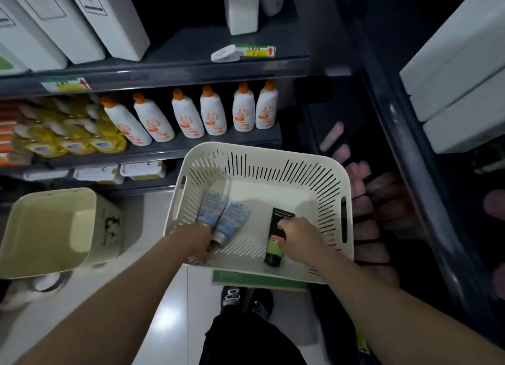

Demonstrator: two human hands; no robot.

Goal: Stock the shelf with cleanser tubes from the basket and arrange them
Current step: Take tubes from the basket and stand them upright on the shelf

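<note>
"Men" on black tube [274, 251]; "C" on boxes [142, 170].

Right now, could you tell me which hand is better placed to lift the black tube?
Right: the right hand grips the black tube; the left hand holds the blue tubes.

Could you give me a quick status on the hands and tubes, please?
Left hand grips blue tubes. Right hand grips black tube. All inside basket, nothing blocking.
</note>
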